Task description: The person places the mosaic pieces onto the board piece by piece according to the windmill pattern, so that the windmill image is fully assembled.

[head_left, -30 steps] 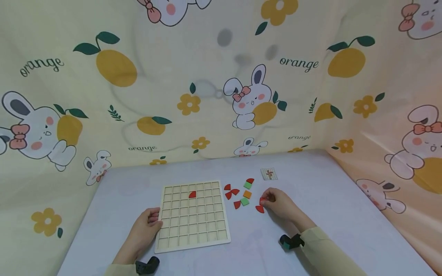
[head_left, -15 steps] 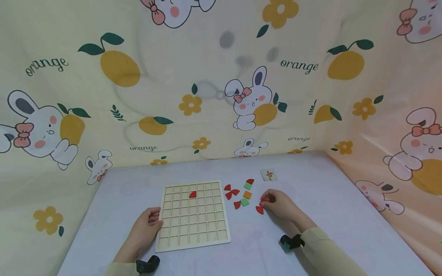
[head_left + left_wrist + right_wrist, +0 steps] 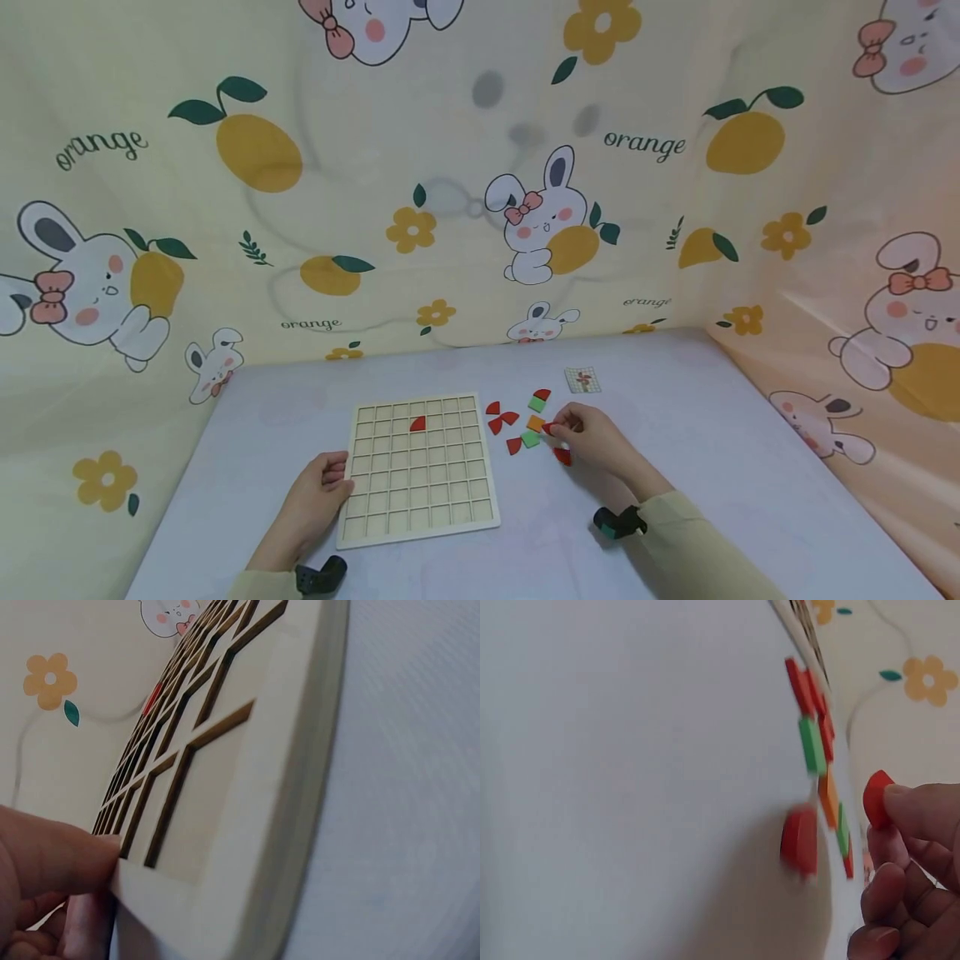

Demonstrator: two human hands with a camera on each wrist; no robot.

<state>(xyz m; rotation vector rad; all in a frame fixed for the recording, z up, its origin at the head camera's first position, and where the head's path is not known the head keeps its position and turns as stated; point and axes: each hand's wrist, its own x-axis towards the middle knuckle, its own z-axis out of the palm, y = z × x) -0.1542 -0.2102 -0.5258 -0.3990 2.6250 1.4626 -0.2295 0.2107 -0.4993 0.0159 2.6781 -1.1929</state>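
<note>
A pale wooden grid board point(image 3: 420, 475) lies on the table, with one red quarter-circle tile point(image 3: 418, 424) in a cell near its far side. My left hand point(image 3: 318, 492) grips the board's left edge; in the left wrist view the thumb point(image 3: 67, 855) lies on the rim, the other fingers below it. Right of the board, my right hand point(image 3: 600, 437) pinches a red quarter-circle tile point(image 3: 877, 799) between thumb and fingers, raised over the table. Another red tile point(image 3: 562, 457) rests on the table just below that hand, blurred in the right wrist view.
Between board and right hand lie several loose red tiles point(image 3: 509, 417), two green squares point(image 3: 531, 438) and an orange square point(image 3: 535, 423). A small pattern card point(image 3: 582, 380) with a red pinwheel lies farther back. A printed curtain point(image 3: 450, 167) rises behind the table.
My right hand has lifted the red tile and moved it left and slightly away, toward the orange square. The left hand stays on the board's edge.
</note>
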